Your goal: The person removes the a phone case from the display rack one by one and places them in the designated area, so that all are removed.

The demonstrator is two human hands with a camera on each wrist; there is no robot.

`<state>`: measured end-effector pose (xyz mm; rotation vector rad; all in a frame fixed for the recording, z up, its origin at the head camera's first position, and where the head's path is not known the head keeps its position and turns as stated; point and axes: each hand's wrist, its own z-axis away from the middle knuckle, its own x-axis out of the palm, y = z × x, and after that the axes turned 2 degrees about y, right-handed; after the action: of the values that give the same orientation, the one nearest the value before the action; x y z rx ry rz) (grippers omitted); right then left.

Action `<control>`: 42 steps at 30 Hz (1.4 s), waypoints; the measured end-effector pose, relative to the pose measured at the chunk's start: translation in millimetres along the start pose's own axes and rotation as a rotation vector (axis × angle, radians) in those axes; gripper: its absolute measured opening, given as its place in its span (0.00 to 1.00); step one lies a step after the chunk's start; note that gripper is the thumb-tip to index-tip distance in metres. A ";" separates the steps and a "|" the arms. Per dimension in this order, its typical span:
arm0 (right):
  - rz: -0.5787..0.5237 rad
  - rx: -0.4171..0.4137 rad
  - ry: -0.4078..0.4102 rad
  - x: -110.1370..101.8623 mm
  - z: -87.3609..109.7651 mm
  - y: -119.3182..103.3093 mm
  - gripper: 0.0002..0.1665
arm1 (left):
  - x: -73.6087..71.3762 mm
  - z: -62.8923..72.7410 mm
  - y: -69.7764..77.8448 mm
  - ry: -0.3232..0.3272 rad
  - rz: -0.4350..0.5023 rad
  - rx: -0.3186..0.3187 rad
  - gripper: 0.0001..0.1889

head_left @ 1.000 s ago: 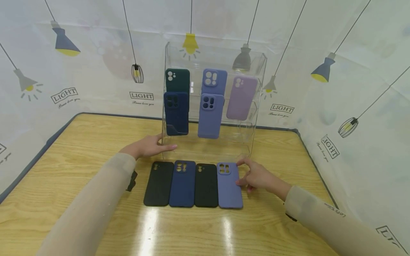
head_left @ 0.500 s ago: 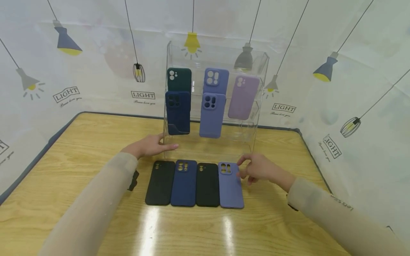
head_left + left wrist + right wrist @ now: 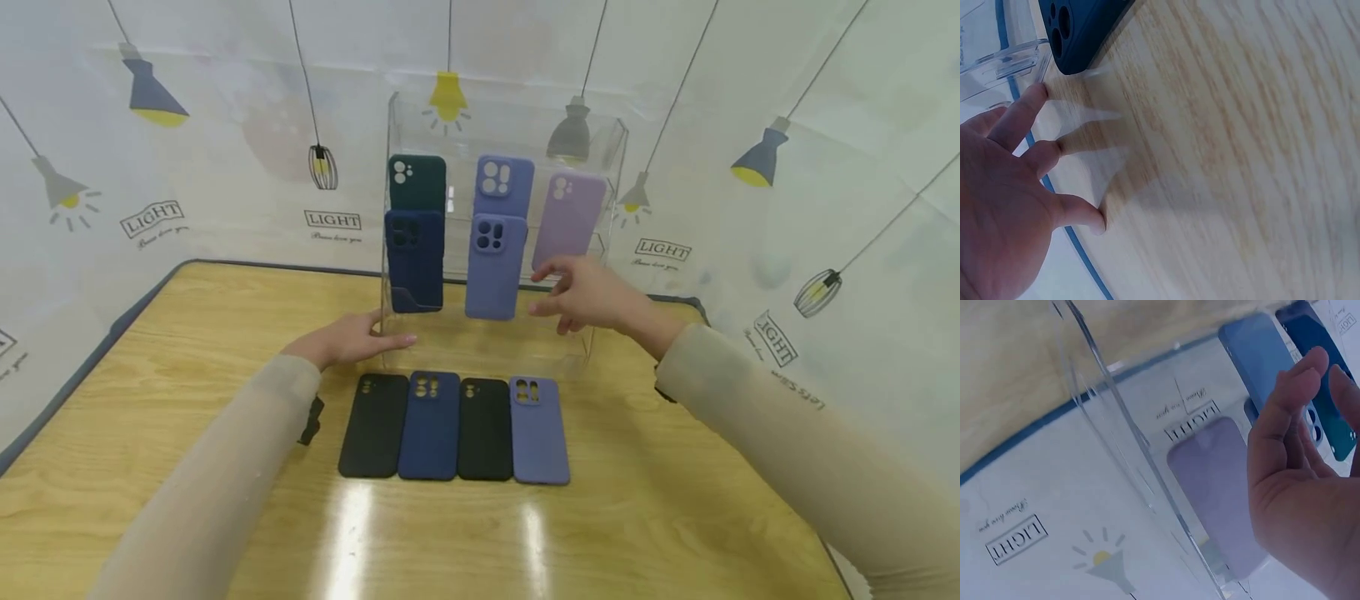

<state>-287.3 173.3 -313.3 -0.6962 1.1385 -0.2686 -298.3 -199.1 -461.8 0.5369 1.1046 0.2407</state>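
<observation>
A clear tiered display stand [image 3: 487,350] holds several phone cases. At its lower left side my left hand [image 3: 348,340] rests with fingers extended, and the left wrist view shows fingertips touching the tabletop beside the stand. My right hand [image 3: 588,293] hovers before the stand's right half, fingers loosely bent, nothing held. It is nearest a periwinkle phone case [image 3: 498,279] and a lilac phone case [image 3: 572,208], whose lower part it hides in the head view. Two black phone cases [image 3: 372,427], a navy phone case [image 3: 429,429] and another periwinkle phone case [image 3: 542,437] lie in a row on the table.
Also in the stand are a dark green phone case [image 3: 417,179], a dark blue phone case [image 3: 415,275] and a second periwinkle phone case [image 3: 517,185] behind the front one. The wooden table [image 3: 675,500] is bordered by a lamp-printed cloth wall [image 3: 247,183].
My right hand has left the periwinkle phone case at the row's right end and moved up and forward to the stand. The left hand stays in place.
</observation>
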 end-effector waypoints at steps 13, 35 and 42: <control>0.014 -0.061 0.237 -5.5 -37.9 -28.7 0.51 | -0.1 3.1 0.2 0.013 0.002 0.020 0.64; 0.144 -0.198 0.430 41.8 -53.3 2.7 0.49 | 0.2 2.5 1.1 0.012 0.000 0.012 0.63; 0.126 -0.198 0.481 54.5 -59.3 9.6 0.54 | -0.1 3.7 -0.3 0.016 0.016 0.008 0.63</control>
<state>-319.3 129.7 -373.8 -0.7507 1.6790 -0.2235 -295.0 -200.5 -460.6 0.5522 1.1180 0.2550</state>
